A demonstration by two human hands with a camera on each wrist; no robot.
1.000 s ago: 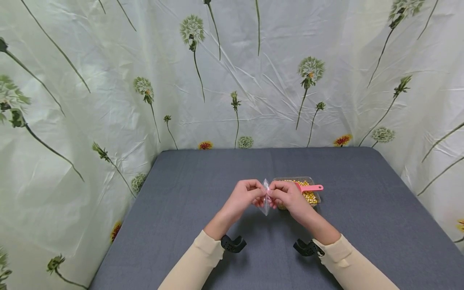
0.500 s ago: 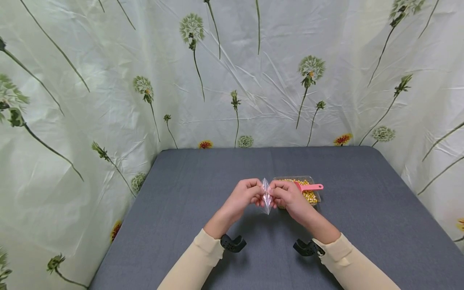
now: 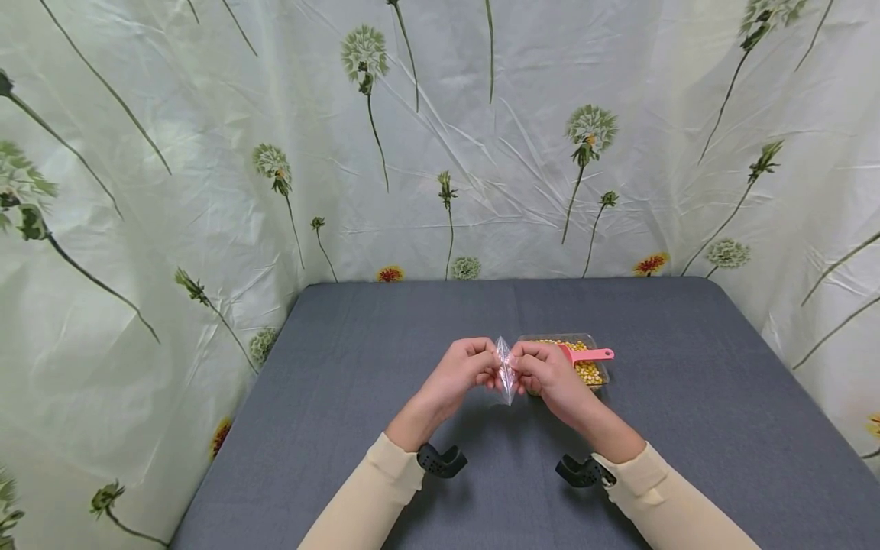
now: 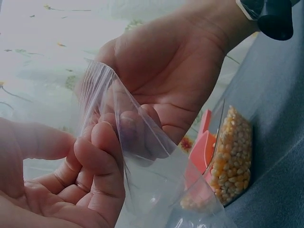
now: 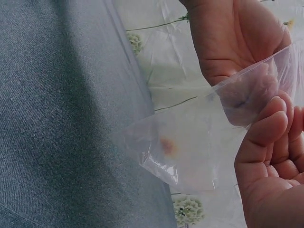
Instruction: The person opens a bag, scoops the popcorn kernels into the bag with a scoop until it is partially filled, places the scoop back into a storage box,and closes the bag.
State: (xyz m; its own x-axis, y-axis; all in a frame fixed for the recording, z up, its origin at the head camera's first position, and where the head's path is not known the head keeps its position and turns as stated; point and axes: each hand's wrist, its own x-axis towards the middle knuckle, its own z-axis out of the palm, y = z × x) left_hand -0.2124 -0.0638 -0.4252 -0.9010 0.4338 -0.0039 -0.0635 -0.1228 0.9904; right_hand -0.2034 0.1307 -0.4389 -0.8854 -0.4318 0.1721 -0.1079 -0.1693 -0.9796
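Note:
A clear plastic bag (image 3: 506, 376) is held up between both hands, over the middle of the table. My left hand (image 3: 462, 372) pinches one side of its top edge, and my right hand (image 3: 551, 374) pinches the opposite side with curled fingers. In the left wrist view the bag (image 4: 147, 194) hangs down, its top creased where the fingers grip. Nothing shows inside the bag (image 5: 190, 147) in the right wrist view. Just behind the right hand stands a clear container (image 3: 558, 337) of yellow corn kernels (image 3: 590, 373). Across it lies a pink scoop (image 3: 593, 355), its bowl partly hidden by that hand.
Dark grey-blue cloth covers the table (image 3: 385, 328). Behind and at the sides hangs a pale curtain (image 3: 426, 153) printed with dandelions. A black wrist mount (image 3: 443, 462) is on the left wrist, with another mount (image 3: 580, 470) on the right.
The bag's top has turned and spread slightly between the fingers, showing more of its shiny film. Both hands stay almost in place, and the container and scoop have not moved.

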